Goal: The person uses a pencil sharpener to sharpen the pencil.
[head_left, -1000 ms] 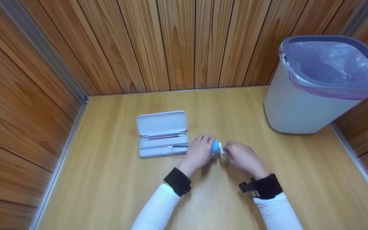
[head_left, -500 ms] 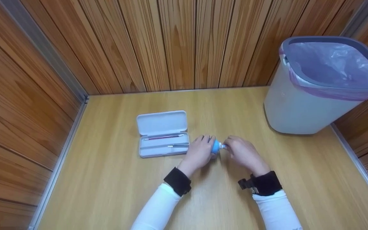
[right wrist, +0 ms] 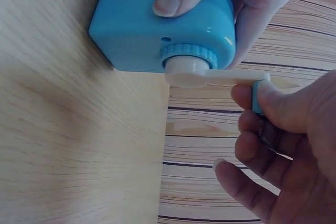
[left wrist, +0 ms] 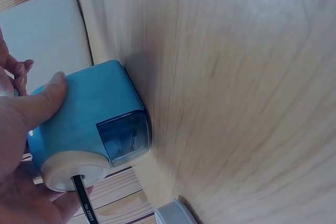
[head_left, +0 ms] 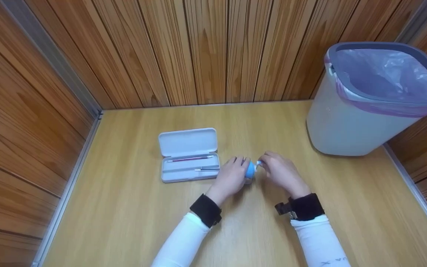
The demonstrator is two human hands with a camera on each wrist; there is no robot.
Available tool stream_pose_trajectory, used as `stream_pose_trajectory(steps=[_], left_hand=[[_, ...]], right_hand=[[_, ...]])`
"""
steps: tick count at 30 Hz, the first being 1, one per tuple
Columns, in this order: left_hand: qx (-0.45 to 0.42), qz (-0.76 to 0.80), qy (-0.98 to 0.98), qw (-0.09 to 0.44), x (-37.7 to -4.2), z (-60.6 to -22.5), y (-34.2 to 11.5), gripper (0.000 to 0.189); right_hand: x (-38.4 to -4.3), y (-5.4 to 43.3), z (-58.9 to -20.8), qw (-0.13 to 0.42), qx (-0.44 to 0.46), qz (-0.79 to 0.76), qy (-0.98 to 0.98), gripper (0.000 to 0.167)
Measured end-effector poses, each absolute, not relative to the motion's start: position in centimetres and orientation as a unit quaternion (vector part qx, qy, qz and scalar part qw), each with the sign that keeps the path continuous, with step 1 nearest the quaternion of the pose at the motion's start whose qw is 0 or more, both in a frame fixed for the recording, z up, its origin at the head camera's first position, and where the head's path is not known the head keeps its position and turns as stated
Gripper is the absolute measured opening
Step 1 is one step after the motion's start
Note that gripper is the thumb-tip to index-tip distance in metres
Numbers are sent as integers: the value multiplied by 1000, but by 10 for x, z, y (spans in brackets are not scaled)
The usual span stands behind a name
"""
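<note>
Right of the open case (head_left: pixel 188 142), the left hand (head_left: pixel 231 178) curls its fingers round the blue sharpener (left wrist: pixel 100 95), likely bracing it on the desk (head_left: pixel 132 215) against cranking. The right hand (head_left: pixel 281 172) pinches the handle knob (right wrist: pixel 256 98) between its fingers; a pencil (left wrist: pixel 85 200) enters from the left.

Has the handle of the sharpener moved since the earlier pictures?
Yes. In the head view, the handle has moved toward the back wall, judged against the unmoved pencil case.

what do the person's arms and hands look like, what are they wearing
The left hand and right hand are gloveless. A white left sleeve and white right sleeve, the latter with dark lettering, meet a wide black left wristband and right wristband.
</note>
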State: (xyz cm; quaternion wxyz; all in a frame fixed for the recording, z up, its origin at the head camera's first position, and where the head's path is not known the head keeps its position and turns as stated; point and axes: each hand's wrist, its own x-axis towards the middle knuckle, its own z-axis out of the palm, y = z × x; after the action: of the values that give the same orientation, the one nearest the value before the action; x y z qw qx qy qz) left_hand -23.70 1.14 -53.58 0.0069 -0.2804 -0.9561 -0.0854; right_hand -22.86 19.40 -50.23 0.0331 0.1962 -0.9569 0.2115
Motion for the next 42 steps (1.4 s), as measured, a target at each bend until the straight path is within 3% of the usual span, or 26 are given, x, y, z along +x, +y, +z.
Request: stream_pose_trajectory(steps=[10,21,27,42], left_hand=[[-281,-99,-955,-9,-236,-533,11,65],[-284,-129,-950,-28,-238,-532,9,61],[-292,-105,-951,-7,-239,-532,10,64],[-282,-126,-951,-29,-238,-534,9,65]], right_hand=[[-237,193,-499,-4,173,219,-960,20],[-244,187,-497,18,171,180,-969,19],[-254,187,-509,40,169,175,-969,18],[-265,186,-522,-28,141,166,-976,20]])
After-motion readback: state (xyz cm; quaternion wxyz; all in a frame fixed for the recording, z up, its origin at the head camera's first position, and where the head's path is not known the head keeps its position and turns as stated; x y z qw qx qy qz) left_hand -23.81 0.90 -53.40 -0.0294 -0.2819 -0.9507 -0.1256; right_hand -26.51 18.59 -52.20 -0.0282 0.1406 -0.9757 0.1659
